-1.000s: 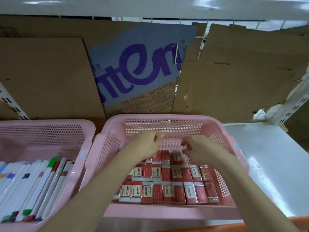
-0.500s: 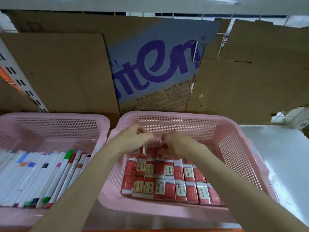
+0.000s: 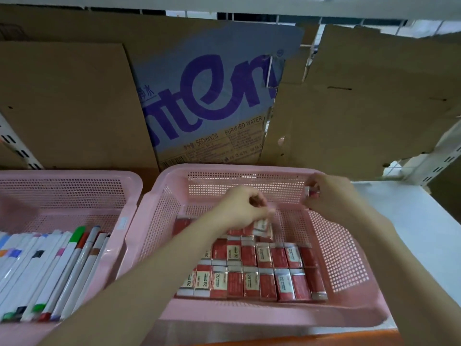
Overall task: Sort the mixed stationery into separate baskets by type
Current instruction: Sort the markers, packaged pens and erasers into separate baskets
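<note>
A pink mesh basket (image 3: 349, 248) in front of me holds several red-wrapped 2B erasers (image 3: 252, 270) laid in rows. My left hand (image 3: 239, 211) hovers over the back rows and pinches one wrapped eraser (image 3: 262, 224) by its top. My right hand (image 3: 331, 196) is raised near the basket's back right wall, its fingers curled round another red eraser (image 3: 313, 192). A second pink basket (image 3: 62, 196) on the left holds several white marker pens (image 3: 50, 270) with coloured caps.
Flattened cardboard sheets (image 3: 199, 96), one with purple lettering, stand behind the baskets. A white shelf surface (image 3: 411, 233) lies right of the eraser basket. An orange edge (image 3: 324, 339) runs along the front. A white shelf board (image 3: 224, 3) hangs overhead.
The hands were close together over the back rows. Now the right hand has moved right and up with an eraser, and the left hand holds another eraser above the rows.
</note>
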### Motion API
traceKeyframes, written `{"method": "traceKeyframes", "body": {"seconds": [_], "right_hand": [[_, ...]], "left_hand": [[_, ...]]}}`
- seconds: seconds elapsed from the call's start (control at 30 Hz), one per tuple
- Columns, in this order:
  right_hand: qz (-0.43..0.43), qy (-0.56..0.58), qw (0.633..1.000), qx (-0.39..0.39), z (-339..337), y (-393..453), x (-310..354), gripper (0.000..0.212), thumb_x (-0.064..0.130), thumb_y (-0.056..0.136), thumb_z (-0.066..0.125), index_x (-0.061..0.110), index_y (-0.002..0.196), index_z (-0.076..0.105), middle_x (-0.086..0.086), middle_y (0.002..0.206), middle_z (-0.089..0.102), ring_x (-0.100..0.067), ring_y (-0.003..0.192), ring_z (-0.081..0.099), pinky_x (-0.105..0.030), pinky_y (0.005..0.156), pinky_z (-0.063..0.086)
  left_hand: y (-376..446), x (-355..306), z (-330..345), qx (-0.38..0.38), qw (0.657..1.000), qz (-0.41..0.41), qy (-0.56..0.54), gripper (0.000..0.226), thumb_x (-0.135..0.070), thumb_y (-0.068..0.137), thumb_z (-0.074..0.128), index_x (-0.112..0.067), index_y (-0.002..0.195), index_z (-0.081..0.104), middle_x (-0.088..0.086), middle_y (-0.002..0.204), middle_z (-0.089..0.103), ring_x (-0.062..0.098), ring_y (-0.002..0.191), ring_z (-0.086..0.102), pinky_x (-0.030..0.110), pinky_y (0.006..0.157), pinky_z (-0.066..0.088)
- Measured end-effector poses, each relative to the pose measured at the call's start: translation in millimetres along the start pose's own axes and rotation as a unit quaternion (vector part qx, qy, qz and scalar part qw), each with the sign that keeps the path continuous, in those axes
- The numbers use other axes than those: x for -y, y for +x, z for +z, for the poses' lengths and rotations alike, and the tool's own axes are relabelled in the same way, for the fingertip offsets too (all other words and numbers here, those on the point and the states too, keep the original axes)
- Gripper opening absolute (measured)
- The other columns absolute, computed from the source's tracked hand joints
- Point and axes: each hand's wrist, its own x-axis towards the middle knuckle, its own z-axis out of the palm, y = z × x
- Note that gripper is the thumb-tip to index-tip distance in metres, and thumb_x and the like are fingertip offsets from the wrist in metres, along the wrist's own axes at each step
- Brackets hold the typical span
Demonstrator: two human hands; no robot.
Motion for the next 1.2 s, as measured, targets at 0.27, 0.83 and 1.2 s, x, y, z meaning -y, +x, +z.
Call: {"method": "traceKeyframes", "body": {"seconds": [0.27,0.83,1.2], "right_hand": [[-0.053,0.016,0.997,-0.054,9,-25,-10,0.025,0.012,0.086,0.063,0.015,0.11,0.063,-0.001,0.109,0.066,-0.018,0.092,0.062,-0.014,0.06,0.032],[-0.031,-0.011,0.994,0.105,37,-16,8,0.033,0.014,0.088,0.059,0.006,0.119,0.049,-0.009,0.112,0.063,-0.023,0.091,0.059,-0.022,0.068,0.044],[-0.038,-0.055,0.99,0.125,41,-23,23,0.023,0.017,0.095,0.048,0.011,0.113,0.06,-0.006,0.11,0.065,-0.019,0.091,0.059,-0.017,0.067,0.039]], "left_hand": [[44,-8,61,-0.025,0.999,0.035,0.027,0.009,-0.007,0.09,0.059,-0.005,0.092,0.067,0.005,0.095,0.067,0.017,0.086,0.061,0.024,0.07,0.049],[7,21,7,0.066,0.942,0.047,0.326,0.048,-0.024,0.088,0.063,-0.019,0.134,0.048,0.002,0.133,0.05,0.017,0.117,0.05,0.031,0.099,0.043],[-77,49,-60,-0.209,0.944,0.1,0.235,0.021,-0.038,0.093,0.051,-0.029,0.109,0.062,-0.019,0.106,0.058,0.0,0.101,0.048,0.023,0.089,0.038]]}}
